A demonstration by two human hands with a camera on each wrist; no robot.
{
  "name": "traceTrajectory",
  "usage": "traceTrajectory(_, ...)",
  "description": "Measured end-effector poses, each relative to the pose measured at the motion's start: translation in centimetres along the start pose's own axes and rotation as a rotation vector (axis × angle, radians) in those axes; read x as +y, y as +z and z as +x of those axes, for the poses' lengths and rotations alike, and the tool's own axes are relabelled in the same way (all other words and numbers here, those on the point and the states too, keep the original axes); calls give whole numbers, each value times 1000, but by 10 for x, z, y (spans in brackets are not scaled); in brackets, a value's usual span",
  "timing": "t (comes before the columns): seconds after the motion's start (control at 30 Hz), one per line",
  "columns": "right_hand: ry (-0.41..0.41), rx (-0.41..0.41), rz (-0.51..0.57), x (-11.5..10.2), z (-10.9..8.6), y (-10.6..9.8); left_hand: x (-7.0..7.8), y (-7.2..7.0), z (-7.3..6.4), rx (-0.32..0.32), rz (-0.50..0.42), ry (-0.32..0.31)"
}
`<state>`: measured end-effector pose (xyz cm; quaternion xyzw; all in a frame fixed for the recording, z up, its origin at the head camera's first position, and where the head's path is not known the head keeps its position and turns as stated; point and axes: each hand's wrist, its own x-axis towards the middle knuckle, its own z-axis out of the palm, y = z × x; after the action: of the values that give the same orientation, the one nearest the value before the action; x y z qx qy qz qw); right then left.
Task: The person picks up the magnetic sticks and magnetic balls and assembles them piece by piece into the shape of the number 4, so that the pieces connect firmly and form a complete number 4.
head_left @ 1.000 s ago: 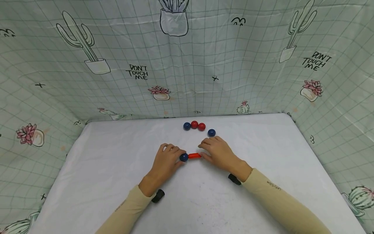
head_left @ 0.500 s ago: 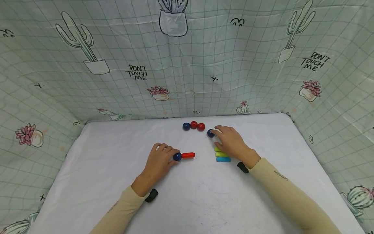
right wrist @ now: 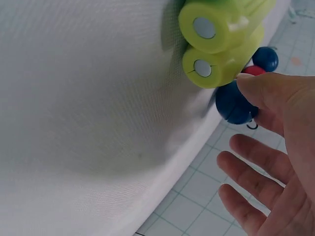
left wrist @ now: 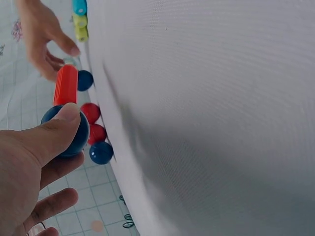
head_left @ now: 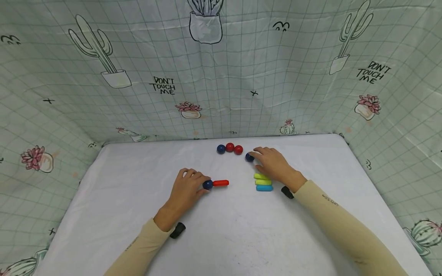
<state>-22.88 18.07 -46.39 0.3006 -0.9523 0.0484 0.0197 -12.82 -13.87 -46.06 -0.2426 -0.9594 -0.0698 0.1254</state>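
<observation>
Well, the glossy dark-blue ball (head_left: 207, 184) with the red plastic-looking rod (head_left: 221, 183) joined to it, pointing right, is left of centre over the white desk (head_left: 221, 237), pinched between thumb and fingers of the person's left hand (head_left: 184, 191). That grip has the ball only; no finger holds the rod, so a knock on its right end could, I'd guess, break the joint. Whether the pair touches the desk I can't tell.

Farther off to the right, the grip of the right hand (head_left: 274, 165) is loose, thumb and fingers parted around a second dark-blue ball (head_left: 249, 157); I can't make out contact. Nudged rather than taken squarely, it would likely roll, perhaps left into the two glossy red balls (head_left: 238, 150) and third dark-blue ball (head_left: 221, 149) at the far side. Just nearer than that hand, two yellow-green plastic-looking rods (head_left: 263, 182) and a light-blue rod (head_left: 264, 188) lie side by side; a dropping palm could scatter them. Silvery discs (right wrist: 202, 68) show in the yellow-green ends; if magnetic, they might snatch a passing ball askew.
</observation>
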Motion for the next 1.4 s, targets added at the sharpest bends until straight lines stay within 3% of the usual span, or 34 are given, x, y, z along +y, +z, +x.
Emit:
traceTrajectory(0.4,-45,19,-34,-3,12,2,1,0,0,4,0,-5)
traceTrajectory(0.57,-38,-7,-65,-6,21,1,0,1,0,39,-12,10)
traceTrajectory(0.73,-33,-28,-81,-8,22,1,0,0,-1,35,-37,5)
traceTrajectory(0.97,-26,-17,-55,-11,13,-1,0,0,-1,27,-56,2)
traceTrajectory(1.4,-74,147,62,-37,-18,-8,1,0,-1,31,-63,-3)
